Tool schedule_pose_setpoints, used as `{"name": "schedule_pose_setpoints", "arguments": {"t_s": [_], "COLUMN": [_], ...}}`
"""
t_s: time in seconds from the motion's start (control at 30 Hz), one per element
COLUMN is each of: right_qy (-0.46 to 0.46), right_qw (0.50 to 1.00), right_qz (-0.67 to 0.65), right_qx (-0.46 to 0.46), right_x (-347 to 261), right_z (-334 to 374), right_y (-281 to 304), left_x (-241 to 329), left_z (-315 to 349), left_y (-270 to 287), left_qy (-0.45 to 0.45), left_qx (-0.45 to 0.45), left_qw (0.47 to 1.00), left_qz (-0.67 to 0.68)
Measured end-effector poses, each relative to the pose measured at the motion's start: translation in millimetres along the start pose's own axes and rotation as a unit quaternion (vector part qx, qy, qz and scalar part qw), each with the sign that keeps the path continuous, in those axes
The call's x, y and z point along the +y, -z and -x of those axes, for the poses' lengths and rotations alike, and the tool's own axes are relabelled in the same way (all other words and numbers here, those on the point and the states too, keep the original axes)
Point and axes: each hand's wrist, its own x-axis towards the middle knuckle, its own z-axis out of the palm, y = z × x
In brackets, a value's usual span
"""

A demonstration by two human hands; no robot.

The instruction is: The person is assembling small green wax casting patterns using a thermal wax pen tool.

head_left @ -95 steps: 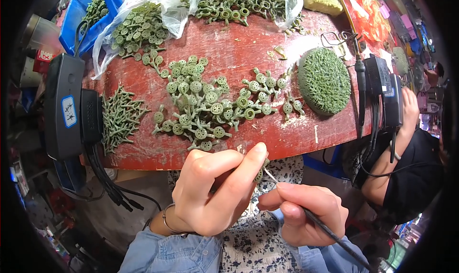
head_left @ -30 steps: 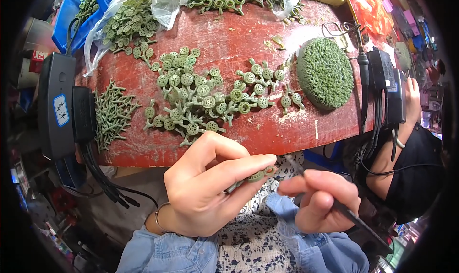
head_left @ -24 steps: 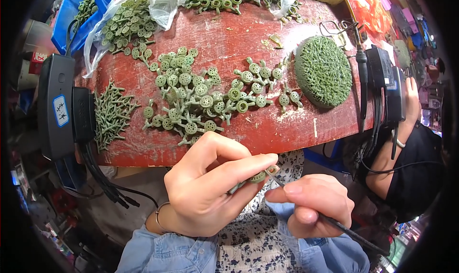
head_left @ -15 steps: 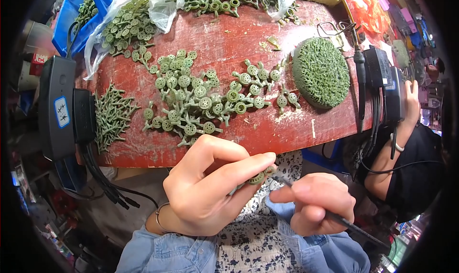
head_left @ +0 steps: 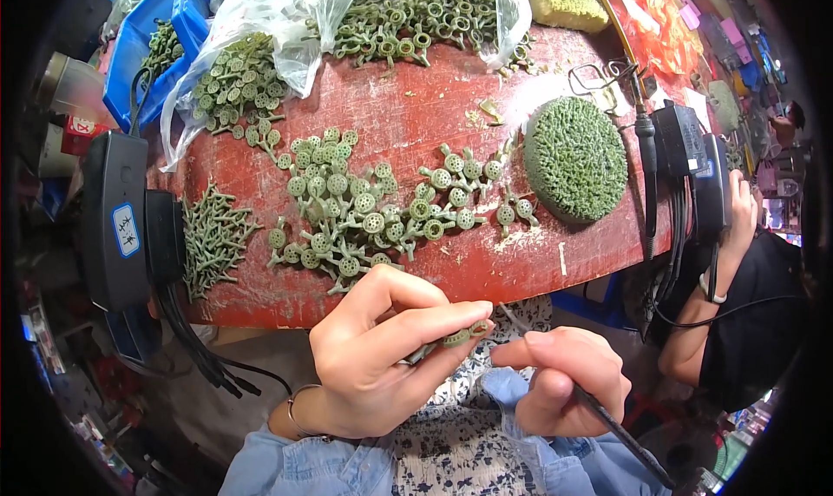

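My left hand (head_left: 377,357) is closed, pinching a small green pod-shaped piece (head_left: 457,337) between thumb and fingers, just off the table's front edge. A ring-like end (head_left: 478,328) of the piece sticks out past the fingertips; the rest is hidden in the hand. In my right hand (head_left: 568,379) lies a slim dark-handled tool (head_left: 612,424), gripped like a pen. Its thin metal tip (head_left: 510,314) points up and left, close to the piece, apparently not touching it. On the table beyond lie many loose green pieces with perforated round heads (head_left: 373,223).
Thin green sticks (head_left: 215,240) lie at the left of the red table (head_left: 416,105). Bagged green pieces (head_left: 408,19) stand at the back, beside a blue bin (head_left: 130,92). Toward the right are a round green textured block (head_left: 575,159), a corded tool (head_left: 645,140) and another person's arm (head_left: 737,236).
The whole view has shifted, so the table sits lower in it. The tool's tip has drawn slightly away from the green piece, and more of the piece's ring end shows.
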Motion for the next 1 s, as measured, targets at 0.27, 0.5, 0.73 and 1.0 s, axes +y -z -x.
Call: {"name": "schedule_pose_setpoints", "arguments": {"t_s": [0.27, 0.5, 0.73, 1.0], "right_qy": [-0.006, -0.055, -0.058, -0.056], "right_qw": [0.987, 0.979, 0.971, 0.973], "right_qz": [-0.154, -0.193, -0.231, -0.222], "right_qx": [-0.047, -0.045, 0.0, -0.013], "right_x": [10.2, 7.0, 5.4, 7.5], "right_z": [-0.2, -4.6, -1.7, 0.8], "right_y": [2.0, 4.3, 1.7, 1.4], "left_x": [-0.1, -0.8, 4.4, 5.2], "left_z": [0.6, -0.3, -3.8, -4.4], "left_y": [-3.9, -3.6, -7.5, -5.5], "left_qy": [-0.059, -0.097, -0.043, -0.048], "left_qx": [0.046, 0.045, 0.046, 0.03], "left_qw": [0.995, 0.988, 0.997, 0.997], "left_qz": [-0.061, -0.108, -0.033, -0.043]}}
